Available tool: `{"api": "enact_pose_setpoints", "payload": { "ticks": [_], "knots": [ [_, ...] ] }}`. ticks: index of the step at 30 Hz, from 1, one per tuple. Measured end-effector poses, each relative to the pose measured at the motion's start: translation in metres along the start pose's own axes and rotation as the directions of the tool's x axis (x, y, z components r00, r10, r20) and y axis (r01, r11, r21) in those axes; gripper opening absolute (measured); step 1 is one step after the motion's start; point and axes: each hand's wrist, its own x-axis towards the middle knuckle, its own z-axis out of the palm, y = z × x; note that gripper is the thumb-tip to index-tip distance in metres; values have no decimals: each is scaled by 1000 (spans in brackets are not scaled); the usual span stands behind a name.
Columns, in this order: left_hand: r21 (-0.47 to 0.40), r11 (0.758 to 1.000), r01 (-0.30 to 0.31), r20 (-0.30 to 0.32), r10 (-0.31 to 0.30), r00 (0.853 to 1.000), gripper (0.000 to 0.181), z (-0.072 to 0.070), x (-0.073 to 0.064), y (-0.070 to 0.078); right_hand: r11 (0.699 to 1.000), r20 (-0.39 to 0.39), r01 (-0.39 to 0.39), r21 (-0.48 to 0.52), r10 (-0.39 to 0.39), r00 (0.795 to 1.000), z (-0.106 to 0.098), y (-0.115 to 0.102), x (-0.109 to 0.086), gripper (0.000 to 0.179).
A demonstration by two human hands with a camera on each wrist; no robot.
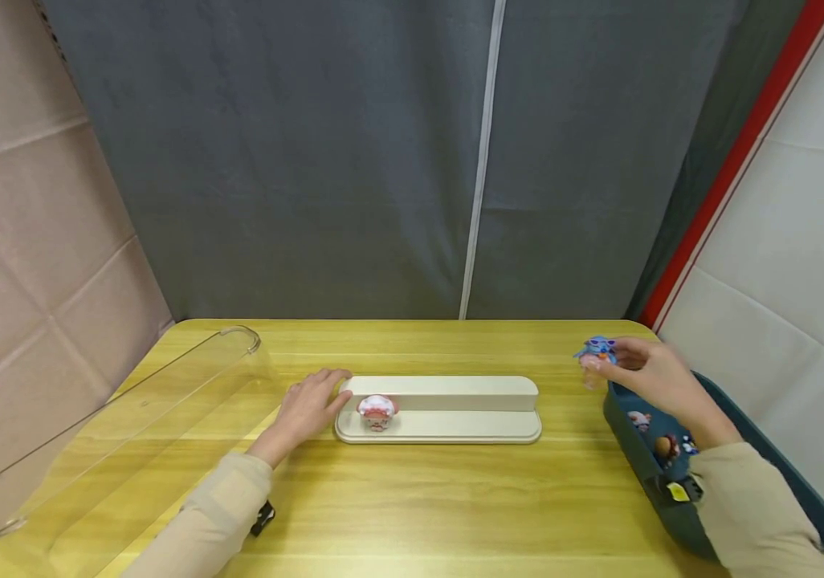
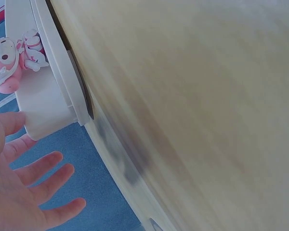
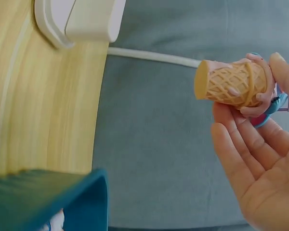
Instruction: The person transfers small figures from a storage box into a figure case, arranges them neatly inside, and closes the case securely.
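Observation:
My right hand (image 1: 654,373) pinches a small blue figurine (image 1: 597,350) above the far end of a dark teal bin (image 1: 766,457). In the right wrist view the figurine (image 3: 236,84) shows a waffle-cone base, gripped between thumb and fingers. My left hand (image 1: 307,409) is at the left end of a cream two-step display base (image 1: 448,425), its fingers spread and fairly straight; in the left wrist view the thumb and a fingertip are right at the base's end. On the lower step, near that end, stands a pink-and-white figurine (image 1: 377,413).
Several more figurines (image 1: 665,449) lie in the bin at the right. A long clear plastic cover (image 1: 123,433) stands on the left of the wooden table (image 1: 412,506). A grey curtain (image 1: 311,160) hangs behind the table.

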Motion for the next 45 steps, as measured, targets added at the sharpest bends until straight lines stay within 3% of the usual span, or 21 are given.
{"api": "enact_pose_setpoints", "payload": {
  "ticks": [10, 30, 45],
  "knots": [
    [0, 1000, 4, 3, -4, 1000, 33, 1, 0, 0, 1000, 38, -2, 31, 1, 999, 16, -9, -2, 72],
    [-18, 1000, 10, 3, -10, 1000, 33, 1, 0, 3, 992, 12, 56, 112, -57, 998, 59, -16, -7, 55],
    [-12, 1000, 13, 11, -13, 1000, 34, 2, 1, 3, 976, 35, 61, 211, -70, 997, 90, -26, -3, 50]
  ]
}}
